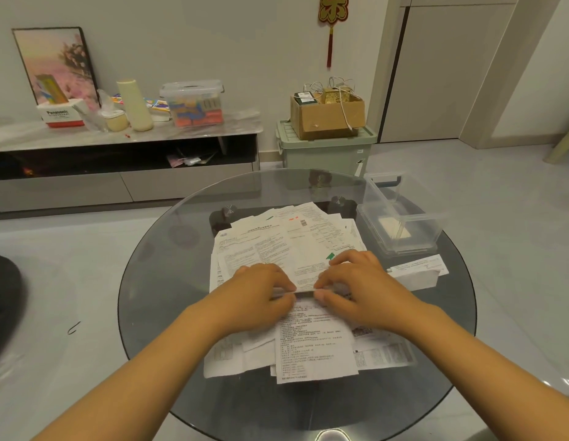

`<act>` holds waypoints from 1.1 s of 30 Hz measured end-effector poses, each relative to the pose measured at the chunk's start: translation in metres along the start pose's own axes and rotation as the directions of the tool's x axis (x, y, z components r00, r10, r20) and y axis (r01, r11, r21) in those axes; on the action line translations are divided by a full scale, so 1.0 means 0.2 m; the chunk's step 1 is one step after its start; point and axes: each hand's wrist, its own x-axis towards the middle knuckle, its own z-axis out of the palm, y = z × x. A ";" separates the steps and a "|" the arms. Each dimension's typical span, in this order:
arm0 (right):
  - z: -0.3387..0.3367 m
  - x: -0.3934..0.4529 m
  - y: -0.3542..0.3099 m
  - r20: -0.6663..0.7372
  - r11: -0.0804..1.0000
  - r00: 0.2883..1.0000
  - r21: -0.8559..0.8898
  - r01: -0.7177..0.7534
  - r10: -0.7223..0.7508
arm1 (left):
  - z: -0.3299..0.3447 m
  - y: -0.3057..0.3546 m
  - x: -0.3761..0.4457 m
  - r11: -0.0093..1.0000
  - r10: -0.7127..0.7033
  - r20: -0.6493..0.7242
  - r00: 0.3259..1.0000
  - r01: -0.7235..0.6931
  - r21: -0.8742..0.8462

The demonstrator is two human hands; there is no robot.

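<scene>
left grip [260, 289] and right grip [356, 281] both down on folded leaflet [308, 268], near middle of round glass counter [155, 291]. each grip narrow, thumb and fingers pinching leaflet's near folded edge, one from each side, thumbs almost meeting. leaflet lies on top of loose paper pile [254, 246] spread across counter. clear plastic box [404, 224] at counter's far right. small folded slip [420, 270] just right of right grip.
</scene>
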 end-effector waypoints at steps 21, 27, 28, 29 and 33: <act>0.14 0.12 -0.01 -0.193 0.997 0.981 -0.074 0.005 -0.019 | 0.02 -0.07 0.10 0.984 -0.178 -0.196 0.964 0.180 -0.010; 0.13 0.08 -0.05 -0.144 1.000 0.990 -0.026 -0.008 0.004 | -0.01 -0.03 0.08 0.971 -0.206 -0.264 0.942 0.163 -0.174; 0.12 0.07 -0.06 -0.129 0.999 0.991 -0.030 -0.021 0.017 | -0.02 -0.02 0.07 0.961 -0.214 -0.267 0.940 0.154 -0.229; 0.12 0.06 -0.07 -0.117 0.999 0.993 -0.037 -0.037 0.033 | -0.02 -0.01 0.07 0.945 -0.226 -0.265 0.937 0.144 -0.295; 0.12 0.03 -0.11 -0.129 0.995 0.987 -0.018 -0.101 0.098 | -0.03 0.03 0.05 0.846 -0.274 -0.216 0.937 0.128 -0.518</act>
